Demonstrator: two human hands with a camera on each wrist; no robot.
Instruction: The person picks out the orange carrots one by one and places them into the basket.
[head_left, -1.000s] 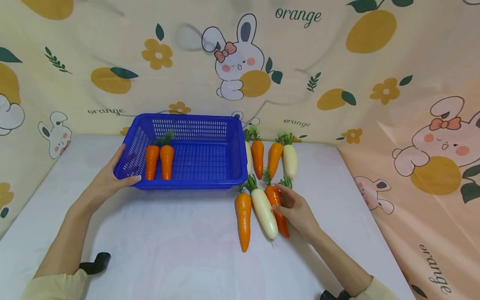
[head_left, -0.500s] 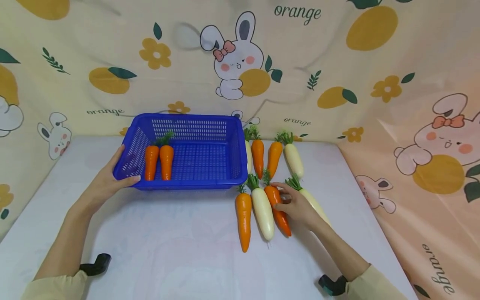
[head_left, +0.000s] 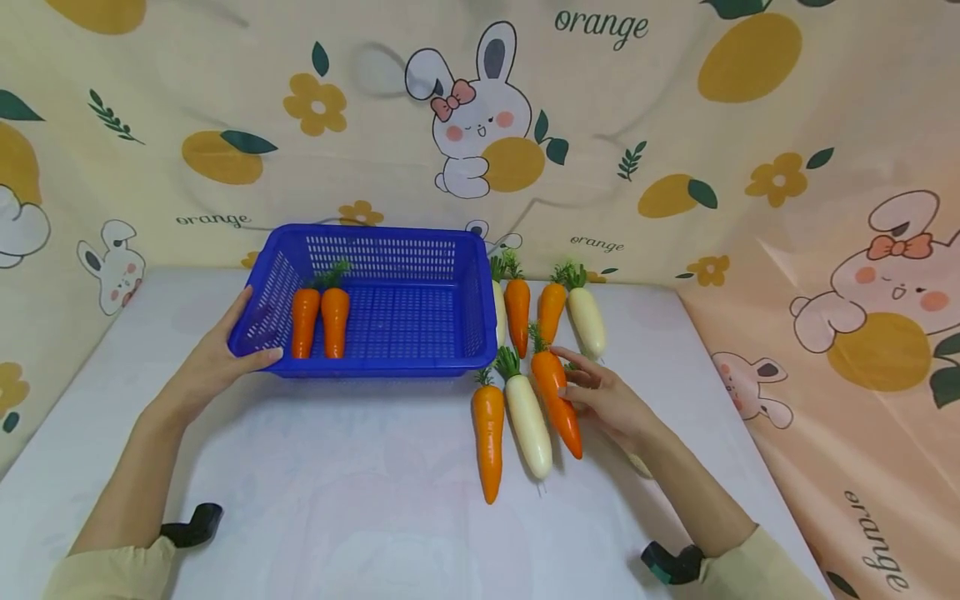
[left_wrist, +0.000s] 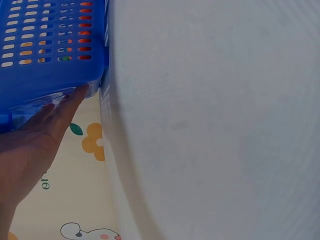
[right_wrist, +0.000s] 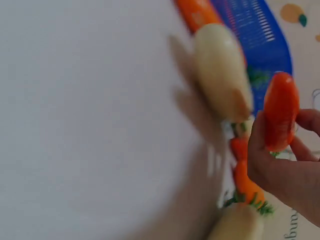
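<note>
In the head view a blue plastic basket (head_left: 412,364) holds two orange carrots (head_left: 335,325) at its left end. My left hand (head_left: 206,358) grips the basket's left front corner, thumb at the rim and fingers along the outer side; the left wrist view shows those fingers (left_wrist: 65,112) against its wall. My right hand (head_left: 611,404) pinches an orange carrot (head_left: 557,400) between thumb and fingers, its tip angled down and right. In the right wrist view this carrot (right_wrist: 281,112) stands clear of the tabletop. Left of it lie a white radish (head_left: 528,425) and another carrot (head_left: 489,442).
Behind the right hand lie two more carrots (head_left: 517,317) and a white radish (head_left: 587,321). One radish is partly hidden behind the basket's right end, another mostly under the right hand. The white table (head_left: 337,500) meets a printed cloth backdrop (head_left: 585,75).
The right hand has taken hold of the carrot and raised it slightly from the table. The radishes beside that hand have shifted a little. The left hand and basket stay put.
</note>
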